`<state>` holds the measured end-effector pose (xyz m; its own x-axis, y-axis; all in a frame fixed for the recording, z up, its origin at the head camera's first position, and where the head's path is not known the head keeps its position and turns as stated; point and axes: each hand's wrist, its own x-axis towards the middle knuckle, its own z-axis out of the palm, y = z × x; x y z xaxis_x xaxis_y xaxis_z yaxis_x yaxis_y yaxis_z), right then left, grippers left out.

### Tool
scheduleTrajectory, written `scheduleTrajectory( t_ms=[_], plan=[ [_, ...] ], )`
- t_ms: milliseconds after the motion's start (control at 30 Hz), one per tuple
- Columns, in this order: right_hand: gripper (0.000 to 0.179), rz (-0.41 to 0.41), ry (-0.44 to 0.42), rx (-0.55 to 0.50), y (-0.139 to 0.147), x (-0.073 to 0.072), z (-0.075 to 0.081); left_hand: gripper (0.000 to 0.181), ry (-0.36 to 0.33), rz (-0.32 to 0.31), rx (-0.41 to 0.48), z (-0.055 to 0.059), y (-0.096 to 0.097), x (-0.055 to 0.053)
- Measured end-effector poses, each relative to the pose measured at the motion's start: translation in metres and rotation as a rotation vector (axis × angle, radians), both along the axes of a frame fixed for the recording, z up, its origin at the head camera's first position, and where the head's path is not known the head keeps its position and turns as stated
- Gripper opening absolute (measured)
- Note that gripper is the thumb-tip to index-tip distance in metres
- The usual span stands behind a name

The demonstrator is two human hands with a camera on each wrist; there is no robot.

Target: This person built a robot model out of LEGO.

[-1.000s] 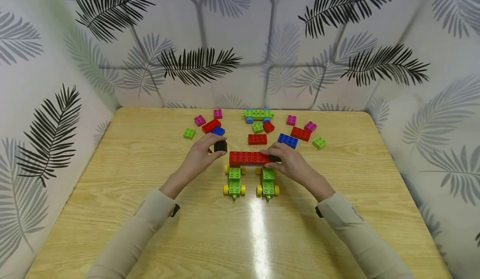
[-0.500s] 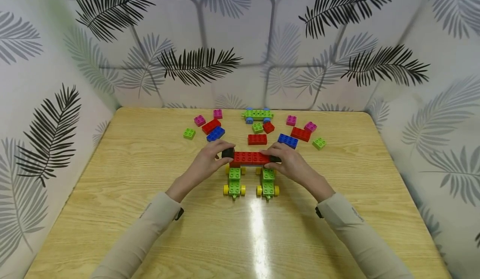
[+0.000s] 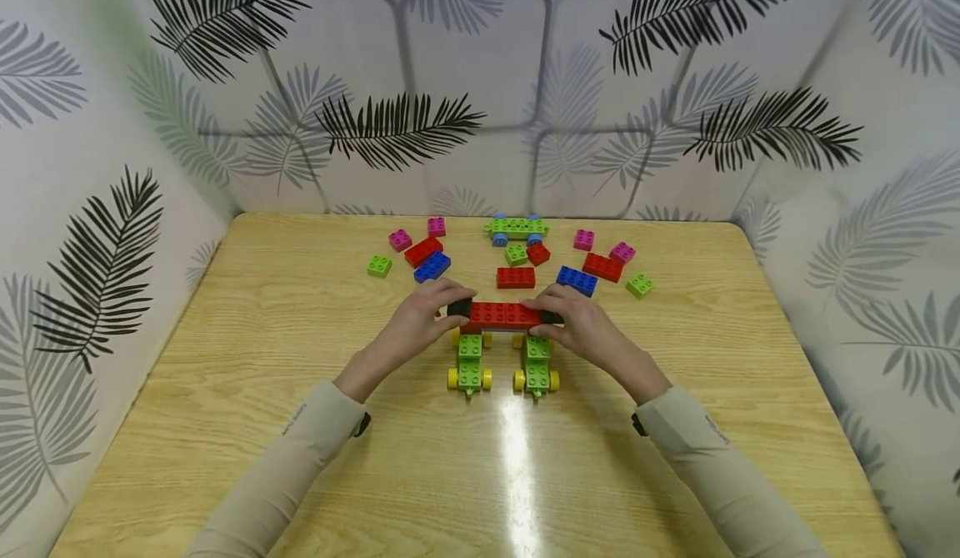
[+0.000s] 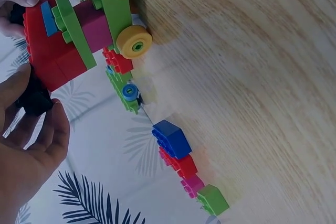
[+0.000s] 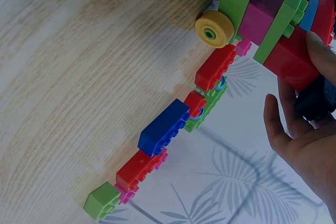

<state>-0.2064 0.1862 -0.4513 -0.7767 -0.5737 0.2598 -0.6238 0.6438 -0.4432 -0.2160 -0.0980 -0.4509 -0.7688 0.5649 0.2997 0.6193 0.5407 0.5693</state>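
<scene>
A toy build of bricks stands near the table's middle: a row of red bricks (image 3: 498,316) on top, over two green wheeled bases (image 3: 469,370) with yellow wheels (image 4: 134,41). Purple bricks (image 4: 95,24), green bricks and a bit of blue show under the red row. My left hand (image 3: 420,316) pinches a black block (image 4: 35,95) right at the red row's left end. At the opposite end my right hand (image 3: 577,320) grips a second black block (image 5: 317,98), its thumb lying along the red brick. Fingers partly cover both black blocks.
Behind the build lies a red brick (image 3: 516,278), with a green wheeled base (image 3: 516,227) on blue wheels farther back. Loose bricks spread left and right, among them blue bricks (image 3: 432,266) and green bricks (image 3: 640,285). A leaf-patterned backdrop (image 3: 480,183) borders the table.
My left hand has moved right with the black block, bringing it to the left end of the red row. My right hand has stayed at the right end.
</scene>
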Motion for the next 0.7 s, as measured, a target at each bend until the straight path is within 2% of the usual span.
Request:
scheduleTrajectory(
  t_ms=[100, 367, 700],
  plan=[
    [0.04, 0.001, -0.002, -0.004, 0.0, -0.0002, -0.0007, 0.037, 0.018, -0.002, -0.008, -0.0005, 0.0, 0.0001],
    [0.04, 0.0, 0.004, 0.0, -0.0001, 0.0, -0.0027, 0.037, 0.003, 0.011, -0.008, -0.0011, -0.0009, 0.0018],
    [0.039, 0.004, 0.005, -0.016, -0.0002, -0.0006, -0.0022, 0.036, 0.069, -0.015, -0.019, -0.0007, -0.0003, 0.0013]
  ],
)
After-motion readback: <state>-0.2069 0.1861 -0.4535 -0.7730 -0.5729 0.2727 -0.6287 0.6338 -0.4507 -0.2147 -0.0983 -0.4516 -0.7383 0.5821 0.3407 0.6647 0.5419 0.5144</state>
